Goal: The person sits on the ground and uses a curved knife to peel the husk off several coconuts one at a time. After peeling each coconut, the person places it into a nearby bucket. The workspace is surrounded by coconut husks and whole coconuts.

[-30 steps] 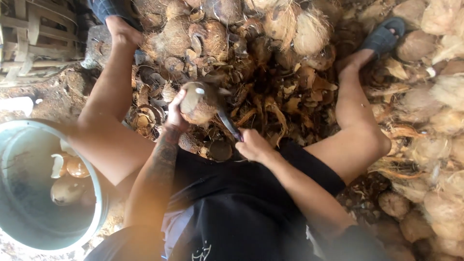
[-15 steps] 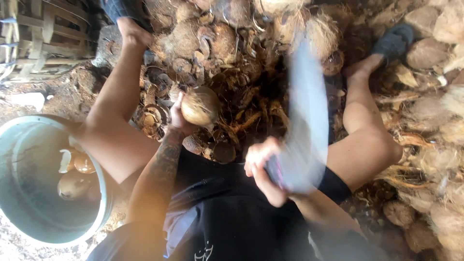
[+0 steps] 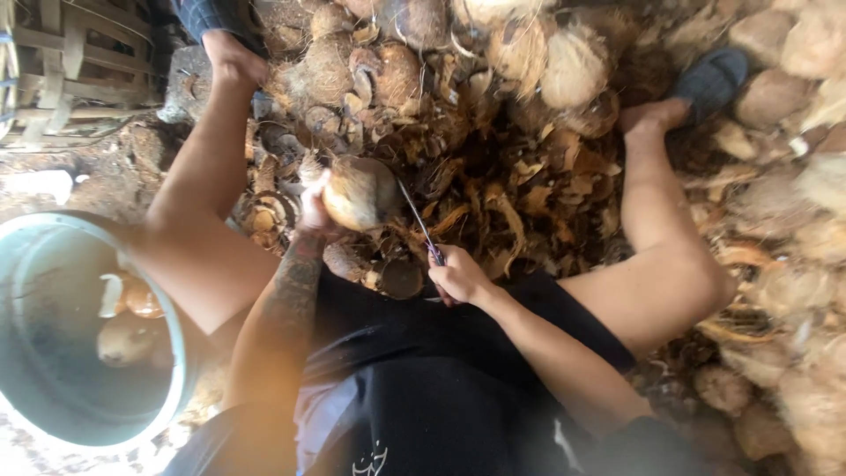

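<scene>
Seen from above, looking down at a seated person in black shorts, bare legs spread to either side. Left hand (image 3: 313, 204) wrapped around a round, husked brown coconut (image 3: 359, 191), fingers curled against its left side and pinching it firmly, held up just above the ground between the knees. Tattooed left forearm running up toward it from the lower middle. Right hand (image 3: 456, 275) closed in a fist around the dark handle of a long knife (image 3: 418, 220), fingers pressed together on the grip. Thin blade angled up and to the left, tip meeting the right side of the coconut.

Under and beyond the hands, a heap of husk scraps (image 3: 520, 198), brown, curled and fibrous, covering the ground. Farther up, a pile of whole unhusked coconuts (image 3: 564, 66), pale and hairy. More of the same along the right edge. Dark blue sandal (image 3: 709, 79) just beyond the right foot.

At lower left, beside the left knee, a round pale blue bucket (image 3: 172, 348) holding a few peeled, light-coloured coconuts (image 3: 123, 339). At upper left, a slatted wooden crate (image 3: 62, 62).
</scene>
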